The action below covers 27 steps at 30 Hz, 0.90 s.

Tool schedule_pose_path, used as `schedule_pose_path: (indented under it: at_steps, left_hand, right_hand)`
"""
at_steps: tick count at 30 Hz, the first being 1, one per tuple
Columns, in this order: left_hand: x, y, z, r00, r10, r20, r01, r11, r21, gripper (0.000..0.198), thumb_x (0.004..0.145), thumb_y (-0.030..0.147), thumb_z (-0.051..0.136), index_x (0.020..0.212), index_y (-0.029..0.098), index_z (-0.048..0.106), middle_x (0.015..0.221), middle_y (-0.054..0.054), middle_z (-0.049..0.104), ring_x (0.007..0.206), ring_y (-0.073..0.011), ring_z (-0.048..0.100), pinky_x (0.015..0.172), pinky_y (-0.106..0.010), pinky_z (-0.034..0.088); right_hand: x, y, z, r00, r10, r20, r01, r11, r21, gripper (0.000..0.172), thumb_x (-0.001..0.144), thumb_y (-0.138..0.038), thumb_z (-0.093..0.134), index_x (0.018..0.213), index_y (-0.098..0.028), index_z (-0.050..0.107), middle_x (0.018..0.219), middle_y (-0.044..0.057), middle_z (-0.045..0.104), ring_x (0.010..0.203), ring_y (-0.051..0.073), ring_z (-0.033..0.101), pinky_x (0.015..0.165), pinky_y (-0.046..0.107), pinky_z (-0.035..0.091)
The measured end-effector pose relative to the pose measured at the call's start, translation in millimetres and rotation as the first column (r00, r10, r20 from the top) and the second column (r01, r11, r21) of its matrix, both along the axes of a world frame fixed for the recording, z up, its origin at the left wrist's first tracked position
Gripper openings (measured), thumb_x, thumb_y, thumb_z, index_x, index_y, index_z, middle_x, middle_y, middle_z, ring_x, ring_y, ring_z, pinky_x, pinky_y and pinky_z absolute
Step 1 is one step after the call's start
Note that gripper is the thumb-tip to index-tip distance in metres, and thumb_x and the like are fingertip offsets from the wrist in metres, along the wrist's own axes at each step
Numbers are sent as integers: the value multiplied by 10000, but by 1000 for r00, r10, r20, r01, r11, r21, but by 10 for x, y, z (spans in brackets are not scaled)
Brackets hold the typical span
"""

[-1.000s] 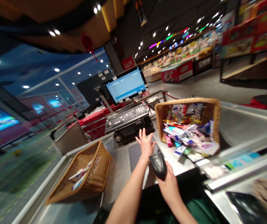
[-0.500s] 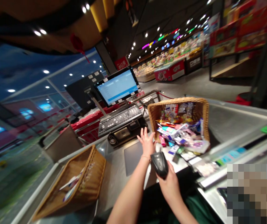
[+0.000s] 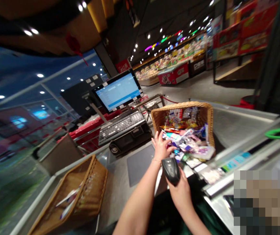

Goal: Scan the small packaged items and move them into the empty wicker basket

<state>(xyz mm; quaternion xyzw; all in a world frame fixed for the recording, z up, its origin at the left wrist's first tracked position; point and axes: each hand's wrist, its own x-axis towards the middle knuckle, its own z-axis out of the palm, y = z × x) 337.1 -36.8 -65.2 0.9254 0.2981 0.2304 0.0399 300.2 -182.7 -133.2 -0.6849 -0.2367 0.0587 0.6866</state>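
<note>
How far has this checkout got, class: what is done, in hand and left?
Done: a few packets seem to lie in the near basket. In hand: the right hand grips a scanner, and the left hand reaches into the packets. Left: most packets, still heaped in and spilling from the tipped far basket.

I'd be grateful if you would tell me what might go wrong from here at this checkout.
The loose packets spilling from the tipped wicker basket might slide further as the left hand reaches among them. With so many small items heaped together, one could be missed or scanned twice with the handheld barcode scanner. The right hand holds that scanner close to the left hand, so the two might knock together and the scanner could fall.
</note>
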Motion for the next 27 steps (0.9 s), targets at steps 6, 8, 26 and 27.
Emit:
schedule_pose_path:
  at_steps: [6, 8, 26, 27]
  left_hand:
    - [195, -31, 31, 1000, -24, -3, 24, 999, -34, 295, 727, 417, 723, 996, 300, 700, 1535, -38, 346, 1456, -302, 143, 1104, -681, 179]
    - [227, -38, 43, 1000, -11, 13, 11, 1000, -25, 183, 734, 318, 717, 913, 281, 702, 1522, -18, 373, 1458, -286, 147, 1104, -683, 182]
    - [188, -17, 27, 981, -185, -58, 183, 982, -40, 651, 641, 469, 745, 1247, 322, 559, 1577, -70, 241, 1452, -346, 121, 1092, -685, 157]
    - [198, -17, 24, 984, -173, -41, 172, 985, -33, 636, 646, 486, 745, 1233, 314, 569, 1574, -78, 245, 1451, -345, 122, 1090, -692, 154]
  right_hand:
    - [130, -22, 51, 1000, -19, -12, 18, 999, -40, 607, 740, -482, 615, 1206, -97, 560, 1190, 219, 628, 1078, 355, 611, 924, 501, 496]
    - [156, -26, 57, 999, -30, -13, 30, 999, -45, 605, 736, -487, 617, 1195, -96, 562, 1192, 224, 625, 1068, 355, 613, 926, 502, 494]
    - [154, -48, 95, 999, 22, -27, -23, 998, -54, 551, 752, -460, 581, 1167, -99, 567, 1154, 219, 636, 1084, 351, 609, 921, 499, 498]
    - [158, -49, 93, 999, 17, -30, -19, 998, -57, 556, 749, -466, 581, 1163, -94, 569, 1155, 224, 635, 1087, 355, 607, 922, 501, 496]
